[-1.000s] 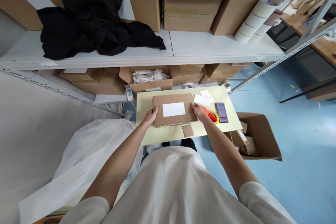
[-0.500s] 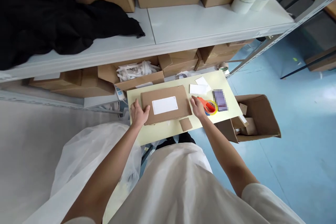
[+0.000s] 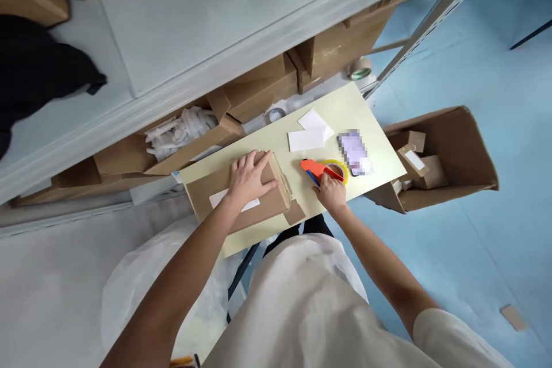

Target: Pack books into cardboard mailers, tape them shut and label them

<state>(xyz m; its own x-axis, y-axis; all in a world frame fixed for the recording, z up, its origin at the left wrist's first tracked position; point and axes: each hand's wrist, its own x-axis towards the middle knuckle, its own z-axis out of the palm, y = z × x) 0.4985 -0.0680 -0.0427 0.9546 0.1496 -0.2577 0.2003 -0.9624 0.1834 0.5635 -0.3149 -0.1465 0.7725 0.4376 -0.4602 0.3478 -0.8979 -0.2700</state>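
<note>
A cardboard box (image 3: 271, 195) lies flat on the pale yellow tabletop (image 3: 379, 161), a white label (image 3: 219, 198) on its upper face. My left hand (image 3: 248, 181) rests on top of the box with fingers spread, partly covering the label. My right hand (image 3: 332, 192) is closed around the handle of an orange tape dispenser (image 3: 314, 168) loaded with a yellow-edged roll. The dispenser is low over or on the table, right of the box. Beside the box's near right corner is a loose cardboard piece (image 3: 294, 213).
White cards (image 3: 307, 139) and a blurred purple item (image 3: 353, 149) lie farther back on the table. An open carton (image 3: 457, 167) holding small boxes stands at right. Behind runs a grey shelf (image 3: 194, 34); under it are cartons and a tape roll (image 3: 360, 69). A translucent plastic bag (image 3: 164, 287) sits at lower left.
My left hand went from the box's left side to its top. My right hand left the box's right side and took hold of the tape dispenser. The view has tilted.
</note>
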